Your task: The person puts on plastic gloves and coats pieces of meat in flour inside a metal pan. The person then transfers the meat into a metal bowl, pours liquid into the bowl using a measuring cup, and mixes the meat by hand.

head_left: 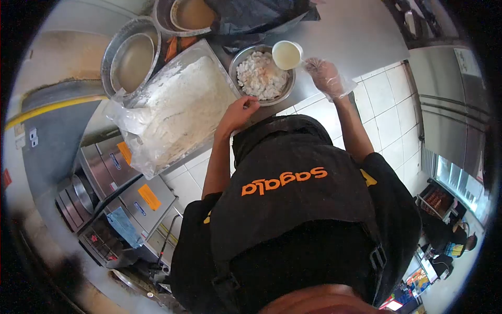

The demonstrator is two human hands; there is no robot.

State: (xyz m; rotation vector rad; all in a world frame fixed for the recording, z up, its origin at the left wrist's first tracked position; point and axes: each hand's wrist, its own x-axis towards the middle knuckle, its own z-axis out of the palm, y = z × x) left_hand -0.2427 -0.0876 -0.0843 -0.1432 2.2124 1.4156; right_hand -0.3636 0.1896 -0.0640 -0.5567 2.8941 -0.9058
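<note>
A metal bowl (pixel 291 90) filled with white, floury chunks (pixel 260 73) stands near the front edge of the steel table. Some orange-brown powder lies on top of the chunks. My bare left hand (pixel 243 111) is at the near left of the bowl, fingers curled at its rim. My right hand (pixel 325 77) wears a clear plastic glove. It is closed at the side of a pale cup (pixel 287 55) of cloudy liquid, which it holds over the bowl's right edge; the exact grip is hard to see.
Left of the bowl, a large tray (pixel 180 104) holds white flour, with a clear plastic bag (pixel 137 137) over its edge. Two round pots (pixel 106 65) (pixel 163 15) and a black plastic bag (pixel 251 18) are behind. Steel drawers (pixel 149 201) stand at left. Another person (pixel 447 235) is far right.
</note>
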